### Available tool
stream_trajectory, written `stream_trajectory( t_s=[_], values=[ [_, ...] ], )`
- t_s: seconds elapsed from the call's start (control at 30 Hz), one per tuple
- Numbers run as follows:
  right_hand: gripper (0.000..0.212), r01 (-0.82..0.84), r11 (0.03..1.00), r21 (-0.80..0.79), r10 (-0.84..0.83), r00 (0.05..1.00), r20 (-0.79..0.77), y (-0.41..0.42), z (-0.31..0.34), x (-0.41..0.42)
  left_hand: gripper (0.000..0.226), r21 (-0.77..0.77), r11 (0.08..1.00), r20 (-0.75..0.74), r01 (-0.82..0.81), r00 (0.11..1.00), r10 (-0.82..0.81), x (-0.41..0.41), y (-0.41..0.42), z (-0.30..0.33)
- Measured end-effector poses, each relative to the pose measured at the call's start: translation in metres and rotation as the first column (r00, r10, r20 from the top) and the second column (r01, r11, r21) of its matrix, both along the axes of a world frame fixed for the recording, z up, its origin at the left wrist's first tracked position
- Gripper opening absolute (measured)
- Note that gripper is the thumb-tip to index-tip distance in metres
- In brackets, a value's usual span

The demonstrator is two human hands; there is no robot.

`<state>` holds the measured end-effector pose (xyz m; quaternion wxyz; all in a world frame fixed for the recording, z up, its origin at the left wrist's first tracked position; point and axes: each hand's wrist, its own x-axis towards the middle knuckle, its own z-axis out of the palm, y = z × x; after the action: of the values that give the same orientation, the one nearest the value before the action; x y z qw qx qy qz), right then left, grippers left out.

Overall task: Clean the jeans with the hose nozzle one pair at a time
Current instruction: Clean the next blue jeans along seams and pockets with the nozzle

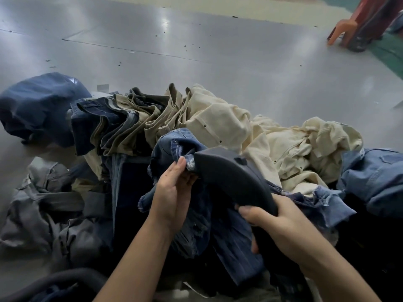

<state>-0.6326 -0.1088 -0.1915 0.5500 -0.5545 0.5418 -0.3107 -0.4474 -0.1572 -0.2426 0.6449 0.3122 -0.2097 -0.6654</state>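
- A glossy grey floor (196,46), speckled with dark lint, fills the far half; a green strip (390,57) borders it at far right.
- Garments are heaped across the near half: cream trousers (283,147) right of centre, a fanned row of folded khaki and dark jeans (122,125) to the left, grey cloth (43,214) near left.
- An orange plastic chair (346,29) stands far right.
- The blue jeans (196,214) lie at near centre; the left hand (172,192) pinches their frayed fabric.
- The right hand (281,221) grips the dark grey hose nozzle (233,177), its tip touching the denim.
- No readable writing shows.
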Motion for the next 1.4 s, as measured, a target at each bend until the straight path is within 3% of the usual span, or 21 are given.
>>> stream_trajectory(
  t_s=[0.1,0.23,0.37,0.47,0.53,0.6,0.7,0.77,0.83,0.87,0.9,0.97,1.0,1.03,1.07,1.13,1.2,1.23,1.27,1.33,1.4],
  values=[
    [0.024,0.1,0.994,-0.036,-0.099,0.994,0.043,-0.013,-0.006,0.005,0.032,-0.009,0.999,-0.026,0.041,0.999,-0.041,-0.002,0.004,-0.002],
    [0.037,0.269,0.962,-0.056,-0.258,0.954,0.151,-0.029,-0.004,-0.003,0.041,0.049,0.997,-0.044,0.062,0.997,-0.06,-0.003,0.008,-0.002],
    [0.054,0.25,0.968,0.021,-0.25,0.953,0.171,-0.018,-0.011,-0.011,0.043,0.05,0.999,-0.005,0.017,1.0,-0.016,0.006,0.002,0.001],
    [0.04,0.241,0.958,0.154,-0.271,0.937,0.218,-0.017,-0.02,-0.006,0.047,0.062,0.998,-0.067,-0.009,0.998,0.014,0.012,0.0,0.001],
    [0.053,0.22,0.943,0.249,-0.287,0.916,0.281,-0.021,-0.023,-0.001,0.05,0.061,0.998,-0.117,-0.017,0.993,0.024,0.014,0.001,0.002],
    [0.065,0.154,0.933,0.326,-0.266,0.904,0.334,-0.023,-0.025,0.004,0.036,0.013,1.0,-0.16,-0.019,0.987,0.021,0.016,0.001,0.002],
    [0.04,0.009,0.921,0.389,-0.216,0.843,0.493,-0.025,-0.027,0.011,0.027,-0.03,1.0,-0.166,-0.006,0.986,0.001,0.015,0.004,0.002],
    [0.038,-0.011,0.92,0.391,-0.215,0.821,0.529,-0.026,-0.028,0.015,0.024,-0.026,1.0,-0.145,0.005,0.989,-0.008,0.018,0.002,0.0],
    [0.041,0.037,0.939,0.343,-0.23,0.809,0.541,-0.028,-0.028,0.018,0.019,0.028,0.999,0.027,-0.038,0.999,0.037,0.022,-0.005,-0.006],
    [0.04,0.064,0.957,0.284,-0.215,0.811,0.544,-0.028,-0.027,0.02,0.018,0.054,0.994,0.26,-0.093,0.963,0.076,0.024,-0.009,-0.01],
    [0.039,0.083,0.974,0.212,-0.187,0.824,0.534,-0.029,-0.025,0.022,0.017,0.068,0.988,0.545,-0.14,0.834,0.081,0.024,-0.011,-0.014],
    [0.039,0.087,0.993,0.082,-0.116,0.879,0.462,-0.029,-0.023,0.029,0.014,0.08,0.99,0.919,-0.115,0.394,-0.029,0.016,-0.009,-0.027],
    [0.035,0.063,0.997,0.036,-0.072,0.909,0.41,-0.027,-0.023,0.033,0.016,0.1,0.991,0.984,-0.085,0.158,-0.085,0.01,-0.005,-0.034],
    [0.029,0.02,1.0,-0.002,-0.018,0.93,0.367,-0.024,-0.025,0.038,0.021,0.109,0.992,0.994,-0.058,0.021,-0.108,0.005,-0.002,-0.038],
    [0.024,-0.027,0.999,-0.031,0.036,0.941,0.336,-0.021,-0.026,0.043,0.026,0.13,0.991,0.991,-0.035,0.017,-0.13,0.004,-0.001,-0.042],
    [0.026,-0.083,0.996,-0.045,0.093,0.942,0.321,-0.016,-0.029,0.048,0.025,0.239,0.971,0.927,0.017,0.295,-0.233,0.008,-0.007,-0.035],
    [0.039,-0.048,0.999,-0.02,0.052,0.94,0.338,-0.017,-0.028,0.046,0.015,0.3,0.945,0.83,0.127,0.454,-0.324,0.017,-0.01,-0.028],
    [0.043,-0.009,1.0,-0.011,0.012,0.94,0.34,-0.019,-0.027,0.043,0.009,0.306,0.942,0.813,0.135,0.477,-0.333,0.02,-0.011,-0.027],
    [0.044,0.028,1.0,-0.007,-0.024,0.941,0.338,-0.021,-0.026,0.04,0.005,0.31,0.945,0.839,0.101,0.438,-0.322,0.019,-0.011,-0.025],
    [0.039,0.074,0.997,-0.008,-0.067,0.938,0.34,-0.025,-0.024,0.035,0.014,0.22,0.975,0.945,-0.038,0.258,-0.204,0.015,-0.006,-0.025],
    [0.035,0.099,0.995,-0.011,-0.089,0.931,0.354,-0.028,-0.024,0.032,0.023,0.086,0.989,0.948,-0.119,0.315,-0.045,0.007,0.005,-0.017]
  ],
)
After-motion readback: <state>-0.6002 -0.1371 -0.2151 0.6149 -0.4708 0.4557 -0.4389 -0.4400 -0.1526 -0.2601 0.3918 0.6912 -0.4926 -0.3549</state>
